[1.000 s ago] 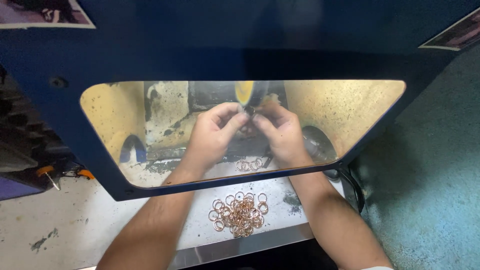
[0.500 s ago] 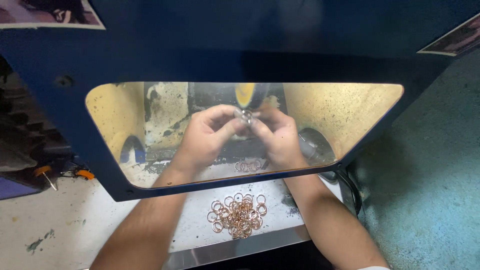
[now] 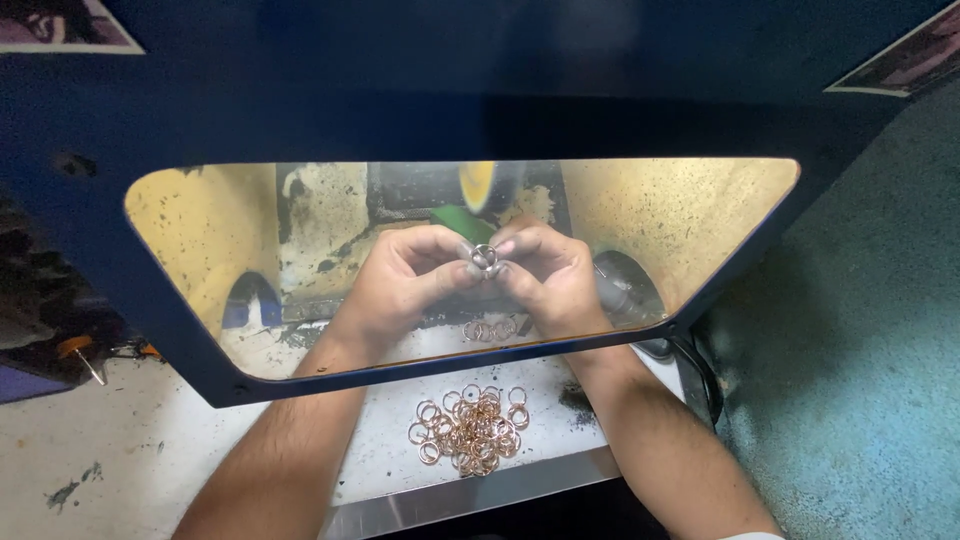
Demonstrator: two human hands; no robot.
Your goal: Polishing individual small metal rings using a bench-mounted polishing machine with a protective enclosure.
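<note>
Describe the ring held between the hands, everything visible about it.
The ring is a small round metal band, greyish and shiny, duller than the coppery rings heaped on the bench below. It is pinched at its edges between the fingertips of the left hand and the right hand, held up behind the yellowish window, just below the yellow wheel. Its opening faces roughly toward the camera. Finer detail is too small to tell.

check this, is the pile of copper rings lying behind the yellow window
No, the pile of copper rings lies on the white ledge in front of the window.

Dim surround, perhaps yellow-tinted window glow
</note>
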